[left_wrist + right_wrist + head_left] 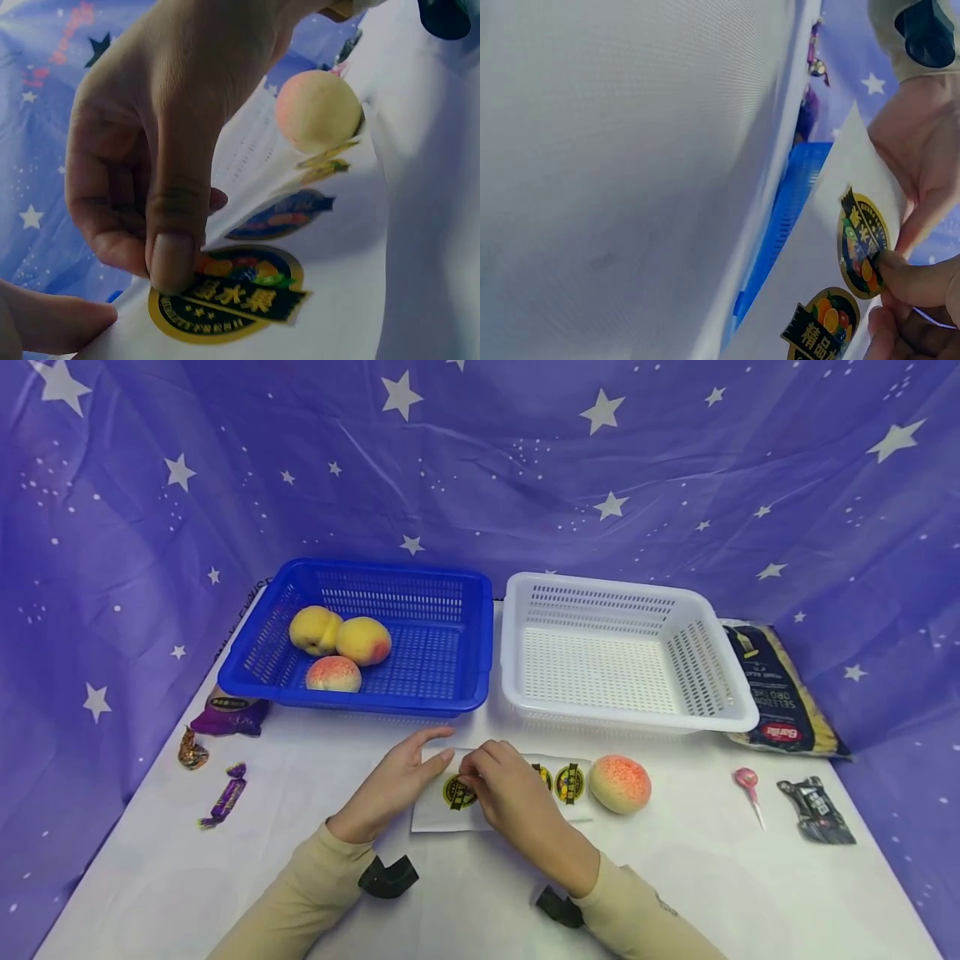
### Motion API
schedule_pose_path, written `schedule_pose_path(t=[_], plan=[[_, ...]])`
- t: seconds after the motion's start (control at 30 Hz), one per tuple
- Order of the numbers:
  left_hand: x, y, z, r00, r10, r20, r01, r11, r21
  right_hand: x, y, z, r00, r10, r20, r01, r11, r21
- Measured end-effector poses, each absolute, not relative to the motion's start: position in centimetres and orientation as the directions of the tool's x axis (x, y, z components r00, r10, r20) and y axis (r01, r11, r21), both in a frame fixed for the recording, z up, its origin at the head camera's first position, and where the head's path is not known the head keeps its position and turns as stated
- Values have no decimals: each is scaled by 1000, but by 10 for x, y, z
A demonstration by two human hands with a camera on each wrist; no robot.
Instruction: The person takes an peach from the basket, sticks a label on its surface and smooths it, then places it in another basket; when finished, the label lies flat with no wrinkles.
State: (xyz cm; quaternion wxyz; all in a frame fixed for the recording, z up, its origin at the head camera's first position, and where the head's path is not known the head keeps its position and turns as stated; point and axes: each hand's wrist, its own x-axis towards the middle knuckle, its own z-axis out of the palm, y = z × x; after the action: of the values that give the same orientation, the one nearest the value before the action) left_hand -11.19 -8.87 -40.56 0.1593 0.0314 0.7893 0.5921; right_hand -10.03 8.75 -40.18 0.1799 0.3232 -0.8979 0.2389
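A white sheet of round fruit stickers (442,816) lies on the table in front of me. My right hand (517,797) is over it, its thumb and curled fingers pinching the edge of a black-and-gold sticker (247,304). That sticker still lies against the sheet, as the right wrist view also shows. My left hand (386,789) is at the sheet's left end, thumb and index finger extended and apart; in the left wrist view its thumb tip is beside the sheet's edge. A peach (620,784) sits at the sheet's right end.
A blue basket (480,681) holds two yellow peaches (363,641) and a pinkish one (333,674). Beside it stands a white basket (630,720). Wrapped candies (225,797) lie left; a lollipop (747,781), a black wrapper (817,810) and a Barilla bag (787,693) are right.
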Motion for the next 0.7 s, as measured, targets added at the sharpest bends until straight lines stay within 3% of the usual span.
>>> schedule_pose_path(t=[0.33, 0.7], plan=[[-121, -101, -417, -964, 134, -229, -152, 430, 890, -97, 86, -399, -661, -574, 483, -733, 632, -251], [-132, -127, -436, -960, 113, -256, -178, 460, 870, -84, 107, -384, -632, -577, 518, -772, 527, -354]])
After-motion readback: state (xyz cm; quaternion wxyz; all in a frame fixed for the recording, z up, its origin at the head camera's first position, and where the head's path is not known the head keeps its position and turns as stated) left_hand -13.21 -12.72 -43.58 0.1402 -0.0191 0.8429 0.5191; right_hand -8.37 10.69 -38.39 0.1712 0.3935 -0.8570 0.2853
